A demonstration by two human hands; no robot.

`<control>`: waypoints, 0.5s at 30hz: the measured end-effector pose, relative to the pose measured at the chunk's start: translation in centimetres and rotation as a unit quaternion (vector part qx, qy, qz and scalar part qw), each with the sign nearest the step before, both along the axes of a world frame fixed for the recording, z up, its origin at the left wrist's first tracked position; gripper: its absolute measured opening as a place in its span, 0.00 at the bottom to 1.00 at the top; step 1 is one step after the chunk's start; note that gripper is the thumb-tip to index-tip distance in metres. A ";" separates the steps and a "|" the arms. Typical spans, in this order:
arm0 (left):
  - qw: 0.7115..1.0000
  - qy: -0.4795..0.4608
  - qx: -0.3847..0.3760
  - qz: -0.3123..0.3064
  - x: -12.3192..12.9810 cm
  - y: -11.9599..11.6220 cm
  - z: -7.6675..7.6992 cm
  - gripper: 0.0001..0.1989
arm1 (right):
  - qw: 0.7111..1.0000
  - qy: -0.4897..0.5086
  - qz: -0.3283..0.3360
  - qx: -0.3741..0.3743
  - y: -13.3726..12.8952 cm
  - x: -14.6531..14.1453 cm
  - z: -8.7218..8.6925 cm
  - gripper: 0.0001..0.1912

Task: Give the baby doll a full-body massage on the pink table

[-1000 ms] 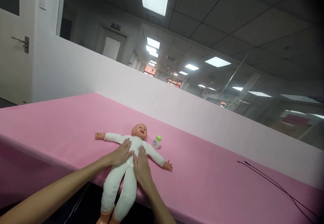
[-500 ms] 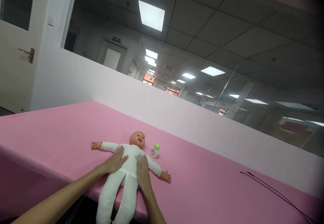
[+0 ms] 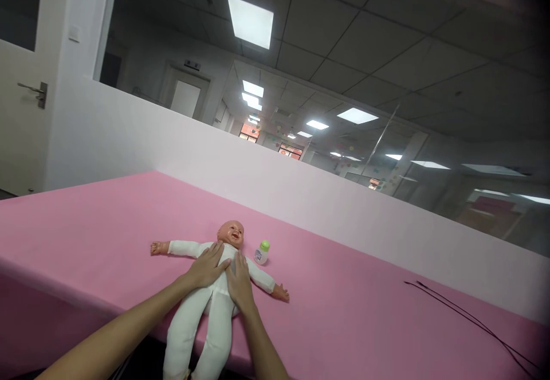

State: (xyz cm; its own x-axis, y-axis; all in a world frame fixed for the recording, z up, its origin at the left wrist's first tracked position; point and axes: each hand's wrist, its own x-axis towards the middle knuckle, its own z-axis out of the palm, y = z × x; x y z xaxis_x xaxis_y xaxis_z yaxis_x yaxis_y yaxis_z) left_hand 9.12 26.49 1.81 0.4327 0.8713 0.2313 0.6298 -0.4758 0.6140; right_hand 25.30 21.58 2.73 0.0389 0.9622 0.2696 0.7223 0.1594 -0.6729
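A baby doll with a white cloth body lies on its back on the pink table, arms spread and legs toward me over the edge. My left hand rests flat on the left side of its chest, fingers stretched toward the neck. On the other side of the chest lies my right hand, its fingers extended upward. Both hands are open and hold nothing; their thumbs come close together at the middle. Beside the doll's shoulder stands a small clear bottle with a green cap, touched by neither hand.
The pink table runs along a white half wall with a glass window above. Thin black cables lie at the right. A door with a metal handle is at the far left.
Both hands have slid inward and up from the doll's sides onto its chest, so they are closer together. The view has shifted slightly; doll and bottle look unmoved on the table.
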 end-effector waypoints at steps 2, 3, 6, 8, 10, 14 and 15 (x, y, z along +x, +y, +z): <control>1.000 -0.011 -0.018 0.015 -0.6 0.3 -0.4 0.47 | 0.999 0.028 -0.025 -0.010 0.3 0.7 -0.5 0.43; 0.999 -0.020 -0.025 0.020 -1.1 0.2 -0.7 0.48 | 0.999 0.037 -0.033 -0.013 0.3 0.9 -0.8 0.44; 0.997 -0.050 -0.039 0.040 -3.0 -1.0 -1.8 0.46 | 0.998 0.041 -0.041 -0.010 0.1 1.4 -2.0 0.47; 0.997 -0.059 -0.028 0.049 -4.5 -2.6 -2.1 0.42 | 0.998 0.035 -0.049 -0.003 -0.1 1.7 -2.7 0.47; 0.998 -0.041 -0.011 0.047 -6.2 -4.8 -2.0 0.37 | 0.998 0.028 -0.053 0.002 -0.5 2.1 -3.2 0.47; 0.998 -0.011 -0.047 0.028 -8.5 -10.6 -1.1 0.36 | 0.999 0.008 -0.034 0.015 -2.1 3.3 -3.1 0.43; 0.998 -0.028 -0.055 0.032 -8.5 -12.1 -1.2 0.36 | 0.999 0.002 -0.033 0.028 -2.5 3.7 -2.9 0.42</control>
State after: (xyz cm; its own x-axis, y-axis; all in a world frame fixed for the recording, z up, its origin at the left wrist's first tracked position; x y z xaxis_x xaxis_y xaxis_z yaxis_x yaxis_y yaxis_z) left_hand 0.61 14.36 0.65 0.3644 0.9184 0.1544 0.6197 -0.3629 0.6959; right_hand 28.97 19.03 -0.19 0.1030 0.9411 0.3220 0.7301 0.1484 -0.6671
